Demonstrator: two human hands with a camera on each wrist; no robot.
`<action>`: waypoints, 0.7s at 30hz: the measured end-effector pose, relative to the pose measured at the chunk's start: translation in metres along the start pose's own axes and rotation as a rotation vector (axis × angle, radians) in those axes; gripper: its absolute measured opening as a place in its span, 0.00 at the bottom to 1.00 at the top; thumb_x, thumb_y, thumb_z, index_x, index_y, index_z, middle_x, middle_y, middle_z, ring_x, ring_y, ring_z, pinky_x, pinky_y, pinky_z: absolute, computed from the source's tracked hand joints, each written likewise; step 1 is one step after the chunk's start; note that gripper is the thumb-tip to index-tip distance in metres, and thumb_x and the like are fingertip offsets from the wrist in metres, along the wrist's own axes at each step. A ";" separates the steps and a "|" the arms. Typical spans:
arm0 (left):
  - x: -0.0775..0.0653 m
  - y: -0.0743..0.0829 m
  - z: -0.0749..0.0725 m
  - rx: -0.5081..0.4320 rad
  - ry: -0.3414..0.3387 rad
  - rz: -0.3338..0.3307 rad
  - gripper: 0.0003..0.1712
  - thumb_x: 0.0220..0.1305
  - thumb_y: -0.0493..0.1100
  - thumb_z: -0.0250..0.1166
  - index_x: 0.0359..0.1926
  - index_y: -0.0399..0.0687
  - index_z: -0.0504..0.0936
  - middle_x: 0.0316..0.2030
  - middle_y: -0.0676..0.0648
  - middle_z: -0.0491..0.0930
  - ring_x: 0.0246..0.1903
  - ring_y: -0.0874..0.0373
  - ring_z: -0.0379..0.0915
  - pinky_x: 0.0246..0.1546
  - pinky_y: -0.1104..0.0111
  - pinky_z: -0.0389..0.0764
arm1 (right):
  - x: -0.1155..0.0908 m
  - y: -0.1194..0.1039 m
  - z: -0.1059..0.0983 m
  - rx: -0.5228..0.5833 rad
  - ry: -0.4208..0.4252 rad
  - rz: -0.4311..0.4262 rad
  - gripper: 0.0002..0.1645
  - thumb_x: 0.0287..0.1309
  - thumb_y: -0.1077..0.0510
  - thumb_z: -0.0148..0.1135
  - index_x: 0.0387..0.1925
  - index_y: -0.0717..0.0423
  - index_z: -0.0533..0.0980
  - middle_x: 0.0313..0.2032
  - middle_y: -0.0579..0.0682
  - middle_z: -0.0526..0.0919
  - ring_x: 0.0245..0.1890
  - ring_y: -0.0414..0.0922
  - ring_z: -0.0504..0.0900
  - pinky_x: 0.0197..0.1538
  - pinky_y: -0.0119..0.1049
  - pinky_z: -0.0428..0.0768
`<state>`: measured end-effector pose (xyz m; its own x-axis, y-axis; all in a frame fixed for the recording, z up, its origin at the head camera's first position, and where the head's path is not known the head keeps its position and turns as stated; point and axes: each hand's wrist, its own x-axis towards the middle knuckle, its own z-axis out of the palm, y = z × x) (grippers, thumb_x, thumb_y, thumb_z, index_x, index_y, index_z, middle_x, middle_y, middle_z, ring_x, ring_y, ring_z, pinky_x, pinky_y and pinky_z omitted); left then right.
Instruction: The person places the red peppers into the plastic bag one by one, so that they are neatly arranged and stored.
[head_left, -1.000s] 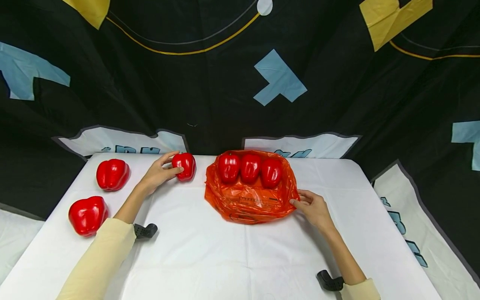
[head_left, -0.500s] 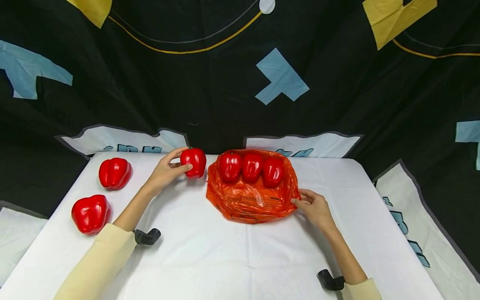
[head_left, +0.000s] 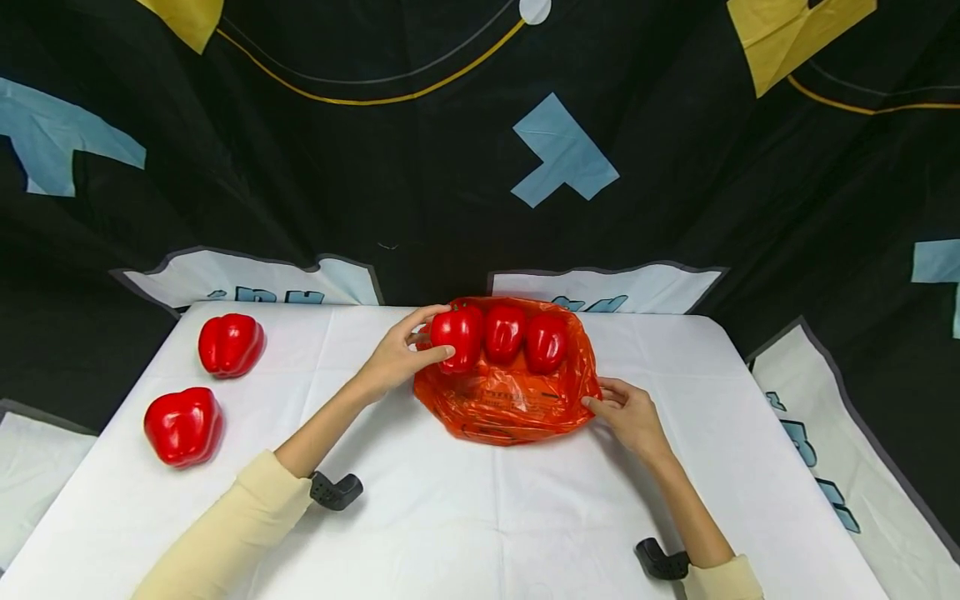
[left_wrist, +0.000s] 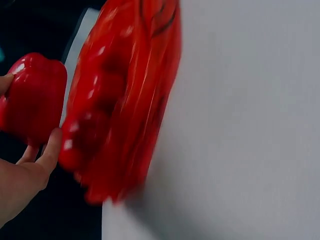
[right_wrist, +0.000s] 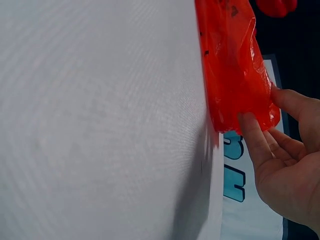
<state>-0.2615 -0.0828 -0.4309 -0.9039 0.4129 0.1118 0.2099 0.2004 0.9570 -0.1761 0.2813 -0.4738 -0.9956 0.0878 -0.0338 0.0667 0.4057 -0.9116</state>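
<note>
Looking slick, likely light: pepper [head_left: 459, 337] is being side-gripped by left hand [head_left: 399, 358], floppy bag [head_left: 510, 415] is being edge-pinched by right hand [head_left: 630, 419].

On table [head_left: 450, 508]: plastic bag [head_left: 510, 408] at 12 o'clock, loose bell pepper [head_left: 231, 345] at 10, lower bell pepper [head_left: 183, 427] at 9. In bag, 12 o'clock side: row of three bell peppers [head_left: 505, 334]. Over bag's 10 o'clock side: held bell pepper [head_left: 459, 337] in left hand [head_left: 397, 358]. At bag's edge, between 3 and 4: right hand [head_left: 630, 418].

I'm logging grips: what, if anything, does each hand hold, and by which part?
Left hand: the lifted red pepper, gripped by its sides. Right hand: the orange bag, pinched at its right edge.
</note>
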 end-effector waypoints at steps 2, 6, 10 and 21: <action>0.002 0.002 0.013 0.020 -0.015 0.008 0.37 0.61 0.43 0.70 0.70 0.55 0.68 0.67 0.43 0.65 0.59 0.39 0.66 0.47 0.50 0.82 | 0.000 0.000 0.000 0.001 0.000 0.002 0.27 0.61 0.62 0.69 0.59 0.70 0.74 0.45 0.62 0.84 0.39 0.42 0.85 0.40 0.26 0.82; 0.004 0.002 0.037 0.045 -0.014 0.002 0.37 0.60 0.45 0.72 0.70 0.58 0.69 0.67 0.44 0.65 0.60 0.41 0.67 0.47 0.53 0.83 | 0.001 0.000 0.000 0.001 -0.004 0.006 0.28 0.61 0.62 0.69 0.60 0.70 0.74 0.45 0.62 0.84 0.40 0.43 0.85 0.40 0.26 0.82; 0.005 0.004 0.060 0.064 -0.014 -0.020 0.37 0.60 0.47 0.72 0.70 0.61 0.69 0.67 0.44 0.65 0.60 0.42 0.67 0.47 0.54 0.83 | 0.001 0.001 -0.001 -0.003 -0.003 0.008 0.28 0.61 0.62 0.69 0.60 0.71 0.74 0.45 0.62 0.84 0.40 0.43 0.85 0.40 0.26 0.82; 0.008 -0.002 0.116 0.036 -0.070 0.019 0.36 0.61 0.45 0.72 0.69 0.61 0.71 0.65 0.44 0.65 0.58 0.47 0.71 0.47 0.62 0.83 | 0.000 0.001 0.000 0.027 -0.003 0.009 0.29 0.61 0.63 0.69 0.60 0.73 0.73 0.46 0.64 0.84 0.40 0.42 0.85 0.40 0.26 0.81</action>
<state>-0.2256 0.0226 -0.4627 -0.8718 0.4775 0.1097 0.2412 0.2234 0.9444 -0.1761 0.2814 -0.4744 -0.9952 0.0882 -0.0435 0.0740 0.3800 -0.9220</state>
